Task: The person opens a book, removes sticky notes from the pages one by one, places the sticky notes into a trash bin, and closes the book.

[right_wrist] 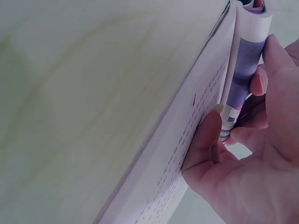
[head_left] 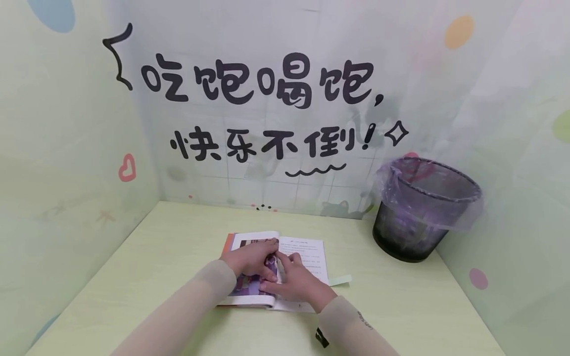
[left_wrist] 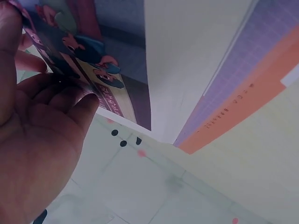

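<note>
An open book lies on the table, with a colour picture on its left page and printed text on the right one. Across the left page, my left hand rests with fingers extended toward the fold. My right hand presses around the fold, its thumb reaching onto the left page and its bent fingers touching the right. Close up, the left wrist view shows the left fingers against the picture, and the right wrist view has a right finger against the text.
A pale green strip sticks out past the book's right edge. At the back right stands a black waste bin with a purple liner. Printed wall sheets enclose the pale yellow table at the back and sides.
</note>
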Motion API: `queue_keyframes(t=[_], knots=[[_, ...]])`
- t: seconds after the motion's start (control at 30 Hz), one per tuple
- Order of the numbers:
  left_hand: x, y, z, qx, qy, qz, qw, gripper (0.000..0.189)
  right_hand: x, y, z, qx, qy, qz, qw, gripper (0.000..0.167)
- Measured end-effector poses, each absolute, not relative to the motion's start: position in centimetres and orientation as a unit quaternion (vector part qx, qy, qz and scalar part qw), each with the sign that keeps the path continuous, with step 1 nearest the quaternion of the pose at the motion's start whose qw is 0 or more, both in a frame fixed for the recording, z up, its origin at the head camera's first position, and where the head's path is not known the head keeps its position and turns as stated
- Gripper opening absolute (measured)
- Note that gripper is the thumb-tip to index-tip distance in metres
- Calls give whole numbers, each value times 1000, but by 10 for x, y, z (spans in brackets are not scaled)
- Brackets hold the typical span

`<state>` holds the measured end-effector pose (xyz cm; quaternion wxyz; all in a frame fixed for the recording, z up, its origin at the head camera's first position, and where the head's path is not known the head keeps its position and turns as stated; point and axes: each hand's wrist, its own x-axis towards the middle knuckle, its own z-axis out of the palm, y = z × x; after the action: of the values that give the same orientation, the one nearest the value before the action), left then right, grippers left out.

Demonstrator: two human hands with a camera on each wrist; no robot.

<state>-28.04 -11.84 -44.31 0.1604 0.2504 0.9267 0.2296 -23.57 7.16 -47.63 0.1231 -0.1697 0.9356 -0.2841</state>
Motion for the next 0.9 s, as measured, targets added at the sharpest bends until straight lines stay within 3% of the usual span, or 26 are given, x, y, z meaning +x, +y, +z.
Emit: queue_keyframes(t=[0.9], knots=[[-278, -108, -446, 227, 942, 200, 145, 110, -238, 88, -480, -178, 929, -297, 128, 109]])
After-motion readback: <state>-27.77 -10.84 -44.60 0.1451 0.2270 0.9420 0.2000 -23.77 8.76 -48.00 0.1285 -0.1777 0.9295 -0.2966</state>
